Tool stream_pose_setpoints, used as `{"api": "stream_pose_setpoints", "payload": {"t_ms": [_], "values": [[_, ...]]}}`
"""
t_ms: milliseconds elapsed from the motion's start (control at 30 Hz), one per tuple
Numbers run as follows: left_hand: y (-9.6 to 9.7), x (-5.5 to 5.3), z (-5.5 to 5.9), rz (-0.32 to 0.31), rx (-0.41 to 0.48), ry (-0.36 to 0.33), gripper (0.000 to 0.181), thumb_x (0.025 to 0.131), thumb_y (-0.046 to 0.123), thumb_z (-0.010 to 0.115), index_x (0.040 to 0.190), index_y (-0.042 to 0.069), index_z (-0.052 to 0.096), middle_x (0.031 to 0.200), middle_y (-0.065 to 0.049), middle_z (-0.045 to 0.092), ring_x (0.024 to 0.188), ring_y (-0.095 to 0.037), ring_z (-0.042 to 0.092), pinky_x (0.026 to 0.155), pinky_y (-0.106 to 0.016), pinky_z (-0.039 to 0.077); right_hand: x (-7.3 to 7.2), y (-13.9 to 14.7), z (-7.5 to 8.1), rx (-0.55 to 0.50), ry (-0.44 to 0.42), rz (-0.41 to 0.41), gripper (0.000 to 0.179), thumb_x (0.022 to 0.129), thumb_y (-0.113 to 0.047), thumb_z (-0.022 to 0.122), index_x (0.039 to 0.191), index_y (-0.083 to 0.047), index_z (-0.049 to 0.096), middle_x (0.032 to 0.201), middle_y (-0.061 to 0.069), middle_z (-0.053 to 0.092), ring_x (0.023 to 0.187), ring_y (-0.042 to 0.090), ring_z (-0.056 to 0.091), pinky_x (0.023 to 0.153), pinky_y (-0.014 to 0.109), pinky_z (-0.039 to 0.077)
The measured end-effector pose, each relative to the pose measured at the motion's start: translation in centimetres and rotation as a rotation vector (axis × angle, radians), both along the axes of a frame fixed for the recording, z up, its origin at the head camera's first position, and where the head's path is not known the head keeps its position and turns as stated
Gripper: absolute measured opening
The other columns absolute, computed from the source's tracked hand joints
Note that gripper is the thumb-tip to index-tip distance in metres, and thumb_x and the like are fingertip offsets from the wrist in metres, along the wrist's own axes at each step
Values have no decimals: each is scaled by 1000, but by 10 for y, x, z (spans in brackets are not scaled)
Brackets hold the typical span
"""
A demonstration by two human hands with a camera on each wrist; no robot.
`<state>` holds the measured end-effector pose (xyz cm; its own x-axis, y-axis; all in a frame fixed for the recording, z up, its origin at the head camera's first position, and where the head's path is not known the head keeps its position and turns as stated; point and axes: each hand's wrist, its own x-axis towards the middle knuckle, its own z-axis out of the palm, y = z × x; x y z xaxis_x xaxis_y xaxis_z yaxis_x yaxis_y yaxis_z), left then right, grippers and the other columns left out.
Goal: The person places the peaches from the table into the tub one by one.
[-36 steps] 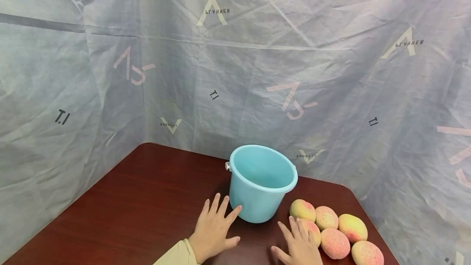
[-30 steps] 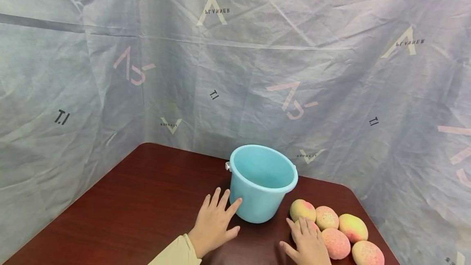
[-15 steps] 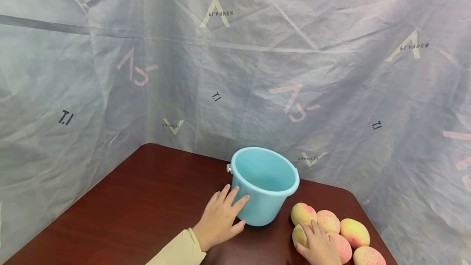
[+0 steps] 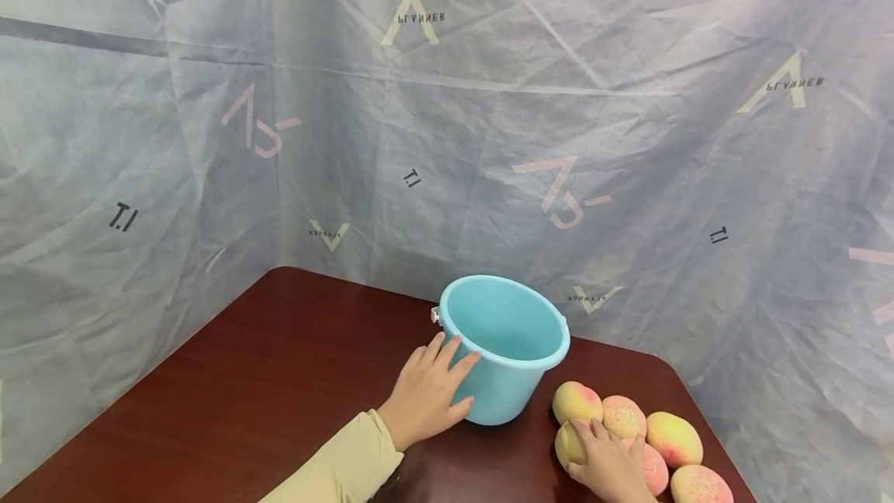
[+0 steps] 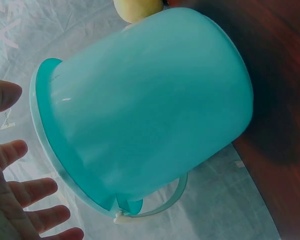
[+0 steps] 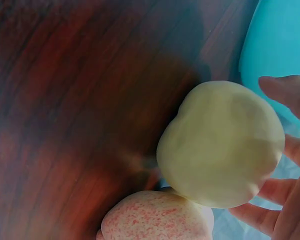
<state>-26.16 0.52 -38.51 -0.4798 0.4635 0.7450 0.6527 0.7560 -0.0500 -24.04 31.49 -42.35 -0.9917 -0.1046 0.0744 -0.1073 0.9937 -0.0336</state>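
Observation:
A light blue bucket (image 4: 496, 386) stands upright on the dark red table, its white handle (image 5: 177, 197) hanging at the side in the left wrist view. My left hand (image 4: 426, 390) is at the bucket's near left side, fingers spread and fingertips just below the rim; it holds nothing. Low on the right, my right hand (image 4: 611, 460) curls thumb and fingers round a yellow-green peach (image 6: 215, 145), the nearest to the bucket in the front row. Part of that peach (image 4: 569, 445) is hidden under the hand in the head view.
Several more peaches crowd round the right hand: a yellow one with a red blush (image 4: 576, 402), a speckled pink one (image 4: 624, 416), and others toward the table's right edge. A grey printed cloth (image 4: 447, 115) hangs behind the table (image 4: 279, 379).
My right hand has moved right onto the front peach and its fingers have closed round it. The left hand has shifted up and right, closer to the bucket's rim. The bucket stays put.

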Motion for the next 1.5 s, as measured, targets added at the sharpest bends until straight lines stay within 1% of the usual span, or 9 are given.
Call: {"api": "stream_pose_setpoints", "payload": {"t_ms": [200,333,467,600,767,900,1000,1200,1500], "values": [[4,-3,-3,19,-40,-10,53,77,38,76,124,18,63,122,-16,58,114,-38,55,79,-42,51,-4,4,-7,6,-11,8,63,68,-31,83,123,-8,61,113,21,59,104,44,57,86,81,19],[5,-7,-2,18,-38,3,53,76,38,76,124,18,63,123,-17,58,114,-39,54,79,-42,51,-6,6,-5,-3,32,50,61,66,-25,84,121,-8,62,109,17,61,100,41,59,85,77,28],[8,-13,1,21,-37,0,52,77,37,75,124,17,64,123,-17,58,114,-39,54,85,-46,49,-8,8,0,-28,70,111,60,63,-17,85,118,-7,63,106,14,62,91,37,62,76,60,45],[16,-15,3,44,-61,-3,51,79,39,73,123,17,64,122,-15,59,114,-38,55,94,-50,45,-5,7,5,-87,48,121,62,58,-10,85,117,-7,64,102,11,62,76,24,59,62,42,48],[29,-16,1,92,-80,114,48,77,42,75,118,19,66,112,-14,63,107,-40,58,89,-45,49,0,3,7,-109,40,119,63,54,-9,82,115,-9,66,105,7,62,67,14,52,58,35,44],[33,-15,1,135,-45,222,39,73,39,79,107,24,69,99,-8,66,97,-33,62,79,-40,51,3,4,6,-125,49,141,63,52,-10,79,114,-10,66,109,5,62,70,11,52,59,31,44],[32,-13,3,149,-25,254,34,70,39,81,100,27,70,92,-3,66,90,-27,62,73,-37,49,4,9,5,-142,47,177,63,53,-14,78,115,-9,66,110,6,63,76,13,55,62,30,46],[26,-10,9,143,-37,272,28,73,41,80,94,25,71,89,0,67,82,-20,60,64,-32,44,2,18,4,-234,1,260,62,57,-14,79,117,-4,65,111,8,64,92,20,60,75,33,50],[2,-2,11,71,-36,232,27,77,46,76,88,22,71,80,3,63,78,-18,58,66,-31,44,-2,17,2,-277,-33,265,64,58,-15,83,119,-4,64,112,9,64,89,16,57,75,33,49]]}}
